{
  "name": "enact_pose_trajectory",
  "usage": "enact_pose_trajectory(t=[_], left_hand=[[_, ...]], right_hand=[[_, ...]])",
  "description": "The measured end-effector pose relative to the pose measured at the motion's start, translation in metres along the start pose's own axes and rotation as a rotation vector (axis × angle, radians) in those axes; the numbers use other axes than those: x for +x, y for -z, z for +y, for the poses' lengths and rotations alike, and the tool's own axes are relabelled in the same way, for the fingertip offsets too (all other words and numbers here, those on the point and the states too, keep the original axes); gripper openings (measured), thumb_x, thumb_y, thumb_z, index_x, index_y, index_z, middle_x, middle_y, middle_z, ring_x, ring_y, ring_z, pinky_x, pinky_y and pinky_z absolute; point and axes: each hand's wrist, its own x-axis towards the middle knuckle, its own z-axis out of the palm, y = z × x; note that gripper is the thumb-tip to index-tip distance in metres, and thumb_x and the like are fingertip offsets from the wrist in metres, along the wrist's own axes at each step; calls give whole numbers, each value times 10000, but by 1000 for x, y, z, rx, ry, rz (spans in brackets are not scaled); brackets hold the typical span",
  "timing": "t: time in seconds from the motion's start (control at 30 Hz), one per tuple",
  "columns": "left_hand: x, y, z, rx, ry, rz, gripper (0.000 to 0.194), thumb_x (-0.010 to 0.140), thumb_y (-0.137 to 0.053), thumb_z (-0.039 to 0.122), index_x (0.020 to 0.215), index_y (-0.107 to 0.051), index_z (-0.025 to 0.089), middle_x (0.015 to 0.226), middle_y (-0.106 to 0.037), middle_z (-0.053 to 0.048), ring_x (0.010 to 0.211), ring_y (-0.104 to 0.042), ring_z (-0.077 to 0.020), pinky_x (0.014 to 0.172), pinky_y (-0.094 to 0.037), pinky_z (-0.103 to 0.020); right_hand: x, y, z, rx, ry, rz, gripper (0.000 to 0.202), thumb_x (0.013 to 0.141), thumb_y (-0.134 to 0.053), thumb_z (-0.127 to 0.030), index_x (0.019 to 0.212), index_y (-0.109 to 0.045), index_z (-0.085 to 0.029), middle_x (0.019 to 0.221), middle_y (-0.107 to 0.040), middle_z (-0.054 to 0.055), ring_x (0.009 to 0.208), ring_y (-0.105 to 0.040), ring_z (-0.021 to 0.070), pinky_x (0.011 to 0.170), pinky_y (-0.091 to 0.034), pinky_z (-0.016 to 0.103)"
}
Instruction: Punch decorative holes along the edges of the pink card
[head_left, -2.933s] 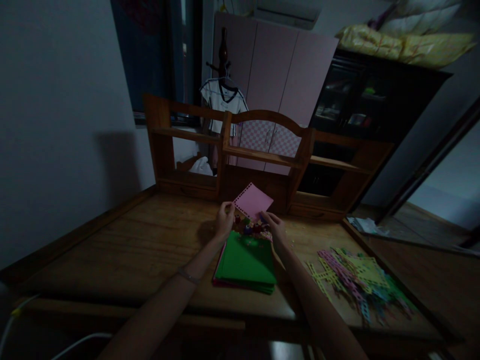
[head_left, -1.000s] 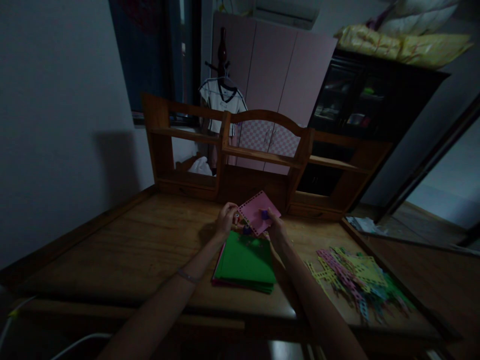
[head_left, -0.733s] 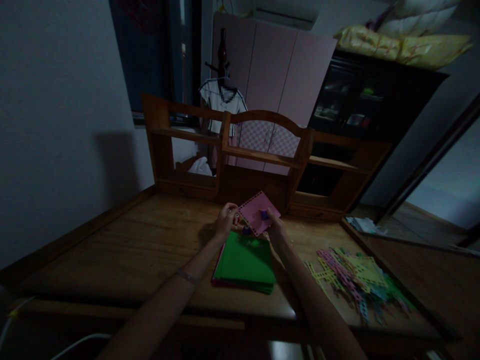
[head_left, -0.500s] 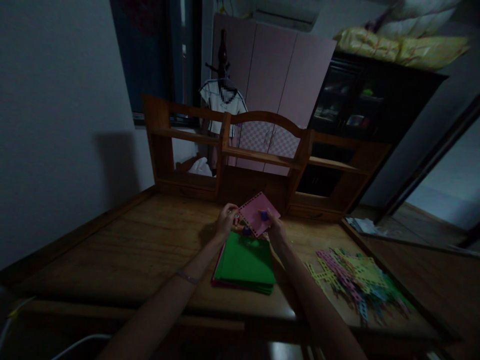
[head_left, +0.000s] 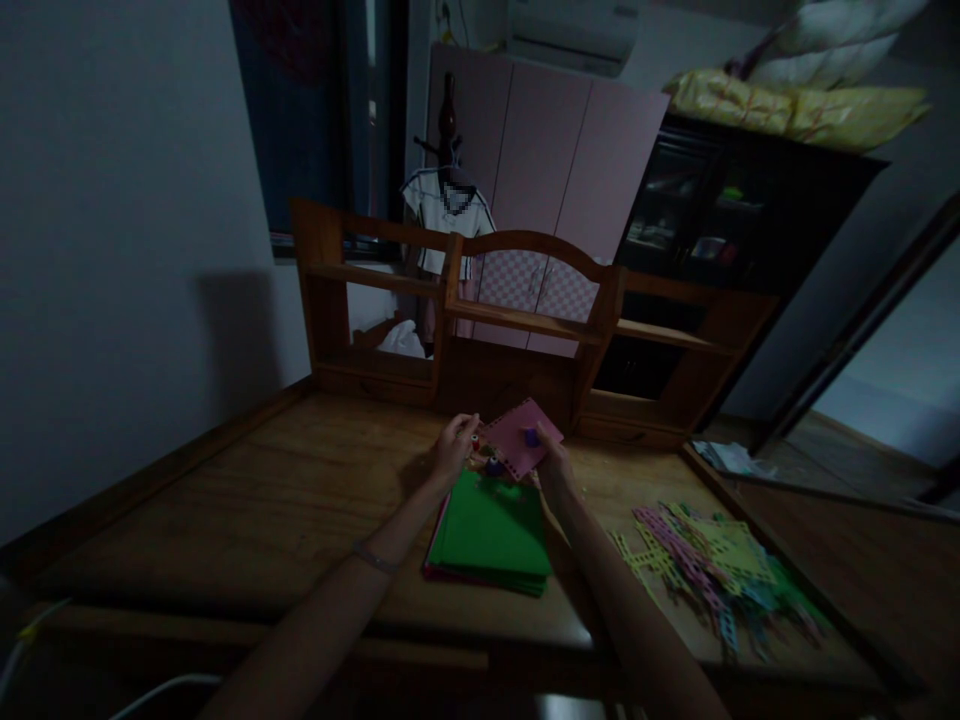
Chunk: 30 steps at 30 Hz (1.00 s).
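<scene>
Okay, biggest first: wooden worktop (head_left: 300, 490) spans the lower half of frame. Shelf unit (head_left: 525, 318) stands along its far edge, mid frame; pink wardrobe (head_left: 540, 150) behind, top center. Heap of punched scraps (head_left: 697, 560), yellow/pink/green/blue, sits lower right. Stack of green sheets (head_left: 491, 525) lies bottom center, pink edge showing at its left side. Pink sheet (head_left: 514, 435) is up at frame center, just above the stack in frame, tilted, holes along its edges. Right hand (head_left: 555, 462): grip closed on the sheet's right side, thumb on top by a small purple piece (head_left: 532, 437). Left hand (head_left: 452, 450): grip narrow, fingertips close to the sheet's left corner; can't tell if holding it. Small dark and red items (head_left: 493, 466) sit between the hands, partly hidden, too dim to identify.
</scene>
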Motion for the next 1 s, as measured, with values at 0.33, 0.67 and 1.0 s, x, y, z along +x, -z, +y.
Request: enact_pose_trajectory(t=[0.33,0.67,1.0], left_hand=[[5,3,-7,17,-60,-66,379,786,-542,488,928,-646,152,659,-603,2,391,-419,-61,371,-303,-179],[6,2,-11,88,-94,-41,391,765,-589,494,921,-667,144,521,-517,36,386,-408,-71,391,-307,-182],[5,1,-10,86,-69,-18,376,737,-619,489,905,-678,158,509,-516,32,384,-409,-76,385,-283,-182]], right_hand=[[6,2,-2,110,-9,-4,338,659,-724,-432,851,-693,-155,833,-700,45,647,-627,175,559,-494,263],[0,2,-5,107,-20,-12,323,702,-702,-429,866,-677,-152,812,-695,47,591,-615,159,517,-487,255],[2,1,-6,120,-15,10,347,671,-729,-432,887,-671,-167,823,-697,46,667,-639,188,560,-513,282]])
